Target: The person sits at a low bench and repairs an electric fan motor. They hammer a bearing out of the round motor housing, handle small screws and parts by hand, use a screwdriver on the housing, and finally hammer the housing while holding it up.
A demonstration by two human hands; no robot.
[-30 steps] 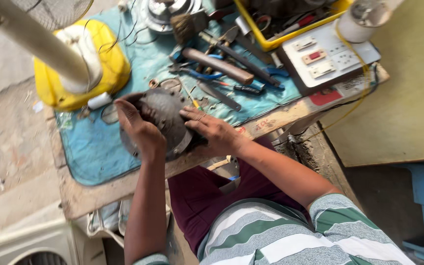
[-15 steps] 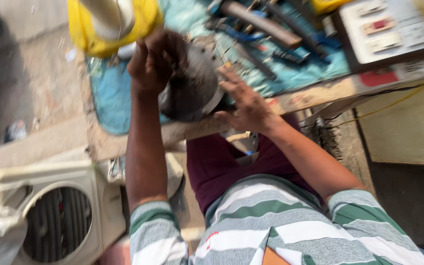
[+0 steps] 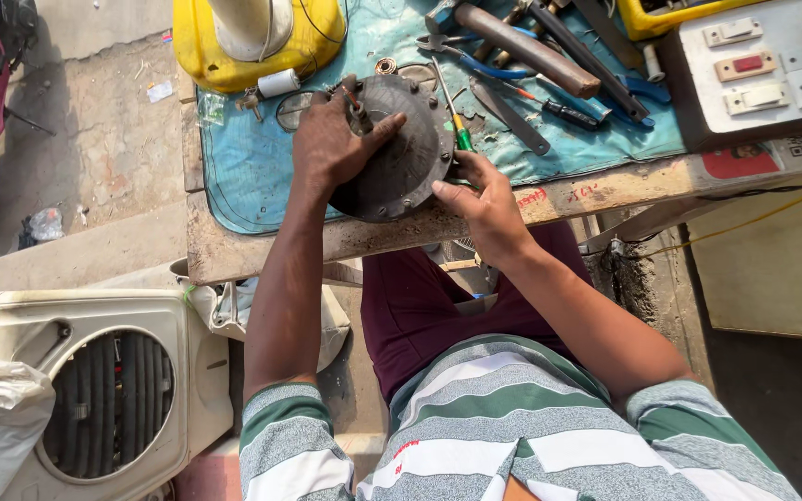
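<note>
A dark round metal motor cover [image 3: 406, 153] with a short shaft at its middle lies on the blue cloth [image 3: 252, 167] of a wooden workbench [image 3: 234, 250]. My left hand [image 3: 331, 139] rests flat on its left half, fingers around the shaft. My right hand [image 3: 480, 199] grips the cover's right rim, with a green-handled screwdriver [image 3: 452, 116] lying just beside its fingers.
A hammer [image 3: 526, 51], pliers [image 3: 485, 65], files and other tools lie at the back of the cloth. A yellow fan base [image 3: 252, 42] stands back left, a switch board [image 3: 763, 65] back right. An old air-conditioner unit [image 3: 95, 390] sits on the ground at left.
The view has swung down and steadied. The cover, earlier lifted and tilted in both hands, now lies flat on the cloth, with my right hand moved to its right rim.
</note>
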